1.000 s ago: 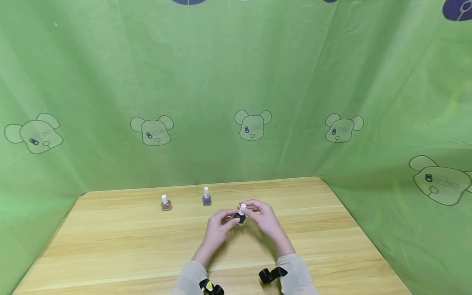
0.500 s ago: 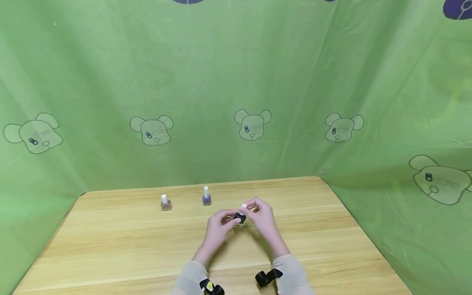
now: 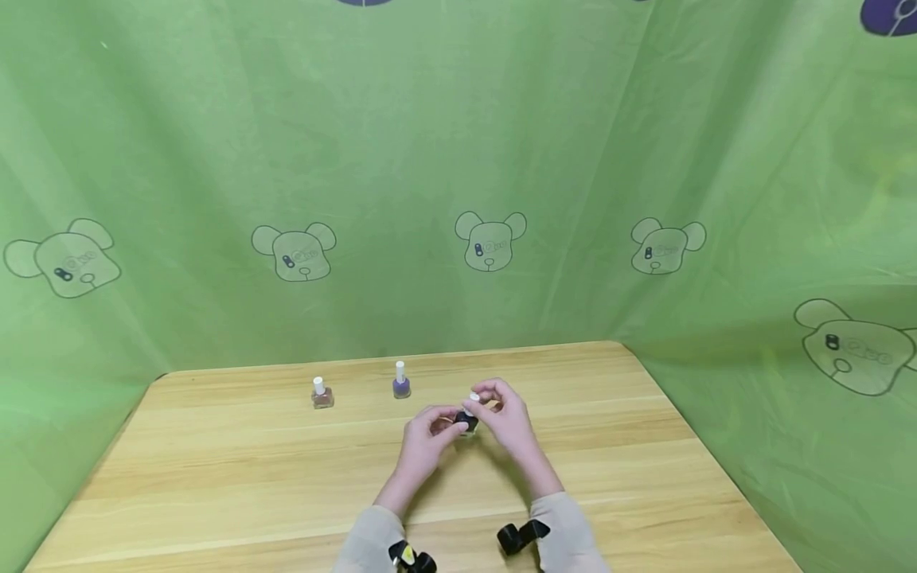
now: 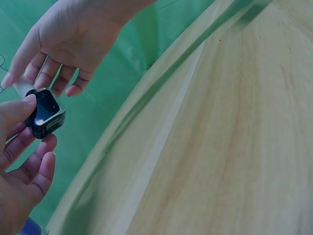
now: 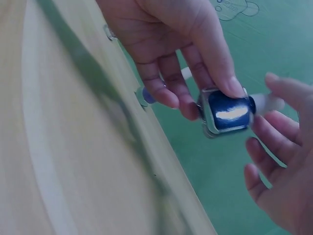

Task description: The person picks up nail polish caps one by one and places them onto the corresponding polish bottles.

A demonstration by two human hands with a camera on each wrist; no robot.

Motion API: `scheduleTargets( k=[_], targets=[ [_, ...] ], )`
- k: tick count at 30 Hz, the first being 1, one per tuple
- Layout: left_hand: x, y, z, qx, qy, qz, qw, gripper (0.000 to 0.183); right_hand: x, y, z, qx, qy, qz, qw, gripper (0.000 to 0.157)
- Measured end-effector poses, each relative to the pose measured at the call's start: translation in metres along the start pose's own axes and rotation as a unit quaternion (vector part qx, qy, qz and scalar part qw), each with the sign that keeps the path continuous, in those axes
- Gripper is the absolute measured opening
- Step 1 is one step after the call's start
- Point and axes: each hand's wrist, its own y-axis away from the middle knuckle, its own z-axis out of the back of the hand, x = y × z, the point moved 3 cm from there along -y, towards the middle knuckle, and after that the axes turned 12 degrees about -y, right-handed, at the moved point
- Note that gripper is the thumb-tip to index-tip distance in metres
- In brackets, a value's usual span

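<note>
My left hand grips a small glass bottle of dark nail polish between thumb and fingers, over the middle of the table. At the bottle's top, my right hand pinches the white cap with thumb and forefinger. In the left wrist view the bottle is tilted, its cap pointing toward the right hand. That hand's other fingers spread loosely. Behind the hands, a purple nail polish bottle and a brownish-pink one stand upright with white caps.
The wooden table has a light grain. A green curtain printed with bear heads hangs along the back and sides, close to the table's edges. Both wrists wear black camera mounts.
My right wrist has shifted slightly left, and the right fingers have shifted a little up and turned at the white cap. The left hand and the standing bottles stay put.
</note>
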Motion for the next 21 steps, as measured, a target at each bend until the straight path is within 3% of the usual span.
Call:
scheduleTargets(
  k=[6, 10, 14, 21],
  targets=[
    [0.0021, -0.0012, 0.0033, 0.010, 0.006, -0.015, 0.9998, 0.029, 0.0018, -0.0010, 0.0041, 0.115, -0.022, -0.008, 0.993, 0.038],
    [0.0007, -0.0007, 0.0048, 0.024, -0.001, -0.008, 0.9997, 0.031, 0.0032, 0.0002, 0.0069, 0.164, -0.028, -0.010, 0.986, 0.039],
    [0.0014, -0.0007, 0.0042, 0.031, -0.006, -0.004, 0.9995, 0.032, 0.0037, 0.0010, 0.0089, 0.178, -0.031, -0.006, 0.983, 0.037],
    [0.0032, -0.0022, 0.0026, 0.025, 0.009, -0.013, 0.9995, 0.031, 0.0012, -0.0002, 0.0096, 0.159, -0.038, -0.015, 0.986, 0.033]
  ],
)
